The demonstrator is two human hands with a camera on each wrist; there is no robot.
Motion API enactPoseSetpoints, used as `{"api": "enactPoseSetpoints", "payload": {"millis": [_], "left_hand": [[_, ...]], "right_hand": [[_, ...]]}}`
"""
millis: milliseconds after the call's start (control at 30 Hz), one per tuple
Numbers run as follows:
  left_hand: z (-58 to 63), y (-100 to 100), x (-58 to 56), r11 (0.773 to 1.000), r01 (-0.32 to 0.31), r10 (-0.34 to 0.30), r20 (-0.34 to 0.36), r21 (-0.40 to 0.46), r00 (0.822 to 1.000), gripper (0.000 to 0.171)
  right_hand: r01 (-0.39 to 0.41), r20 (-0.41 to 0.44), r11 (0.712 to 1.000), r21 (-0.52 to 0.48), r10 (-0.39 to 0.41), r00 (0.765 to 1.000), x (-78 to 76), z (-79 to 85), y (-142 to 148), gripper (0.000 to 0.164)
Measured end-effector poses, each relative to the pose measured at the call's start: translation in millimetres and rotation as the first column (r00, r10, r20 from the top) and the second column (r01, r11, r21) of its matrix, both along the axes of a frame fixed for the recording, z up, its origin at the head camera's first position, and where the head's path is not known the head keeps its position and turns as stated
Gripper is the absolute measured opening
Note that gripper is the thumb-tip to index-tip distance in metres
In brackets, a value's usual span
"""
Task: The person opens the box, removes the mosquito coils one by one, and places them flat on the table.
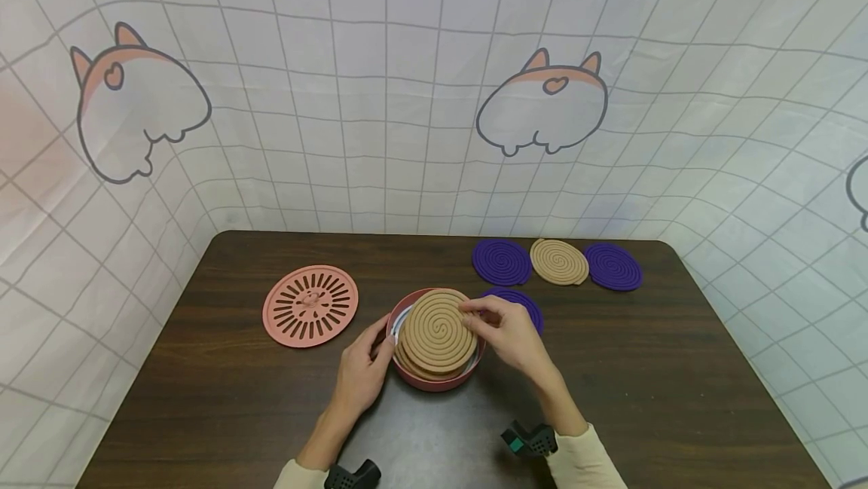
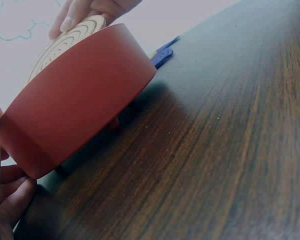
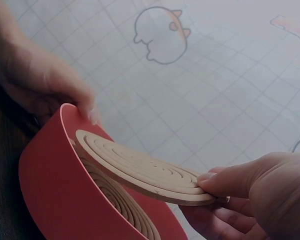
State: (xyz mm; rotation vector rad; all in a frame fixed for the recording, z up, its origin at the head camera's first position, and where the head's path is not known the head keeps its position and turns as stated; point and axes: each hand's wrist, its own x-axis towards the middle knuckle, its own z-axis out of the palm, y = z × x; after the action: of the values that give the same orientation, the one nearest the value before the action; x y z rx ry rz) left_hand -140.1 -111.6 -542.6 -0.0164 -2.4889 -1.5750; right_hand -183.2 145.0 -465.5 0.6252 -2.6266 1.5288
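A tan mosquito coil [image 1: 439,329] is pinched at its right edge between the thumb and fingers of my right hand [image 1: 510,334]. It is tilted over the mouth of a round red box [image 2: 82,95]. Inside the box, another tan coil [image 3: 115,197] shows below the held one. My left hand [image 1: 361,370] grips the box on its left side, thumb over the rim and fingers against the outside wall. From the right wrist view, the held coil's far edge reaches inside the box rim.
A pink slotted lid [image 1: 310,306] lies left of the box. At the back right are a purple coil [image 1: 502,262], a tan coil [image 1: 559,261] and a second purple coil [image 1: 613,267] in a row. Another purple coil [image 1: 521,301] lies partly behind my right hand.
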Motion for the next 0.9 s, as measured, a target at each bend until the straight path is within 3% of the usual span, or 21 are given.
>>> {"api": "enactPoseSetpoints", "payload": {"millis": [900], "left_hand": [[0.4, -0.3, 0.3, 1.0, 0.006, -0.006, -0.012, -0.006, 1.0, 0.038]], "right_hand": [[0.043, 0.02, 0.999, -0.029, -0.042, 0.999, -2.2, 0.2, 8.1, 0.022]]}}
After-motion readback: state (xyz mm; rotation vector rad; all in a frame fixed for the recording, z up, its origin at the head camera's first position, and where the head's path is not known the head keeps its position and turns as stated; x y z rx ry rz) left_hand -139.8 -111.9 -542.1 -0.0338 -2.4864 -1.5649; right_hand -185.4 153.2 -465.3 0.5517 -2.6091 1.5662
